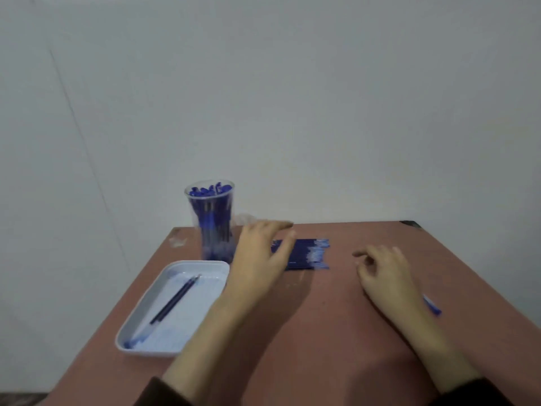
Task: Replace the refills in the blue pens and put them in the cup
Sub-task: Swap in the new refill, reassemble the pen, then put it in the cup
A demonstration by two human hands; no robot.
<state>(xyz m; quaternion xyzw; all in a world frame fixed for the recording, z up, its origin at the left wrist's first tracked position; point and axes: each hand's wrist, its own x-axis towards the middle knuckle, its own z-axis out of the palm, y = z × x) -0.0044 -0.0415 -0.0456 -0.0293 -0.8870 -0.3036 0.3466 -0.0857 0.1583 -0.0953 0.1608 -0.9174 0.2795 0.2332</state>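
Note:
A clear cup point(213, 221) packed with blue pens stands at the table's far left. A row of blue refills point(307, 254) lies side by side at the far middle. My left hand point(263, 253) hovers over the refills' left end, fingers spread and holding nothing. My right hand point(383, 273) rests to the right of the refills with loosely curled fingers, empty. A blue pen piece point(432, 306) lies on the table just right of my right wrist. The picture is blurred by motion.
A white tray point(205, 268) at the near left holds a couple of thin dark refills point(175, 298). The brown table point(322, 332) ends at a pale wall behind and drops off on the left. A small clear scrap point(178, 241) lies at the far left corner.

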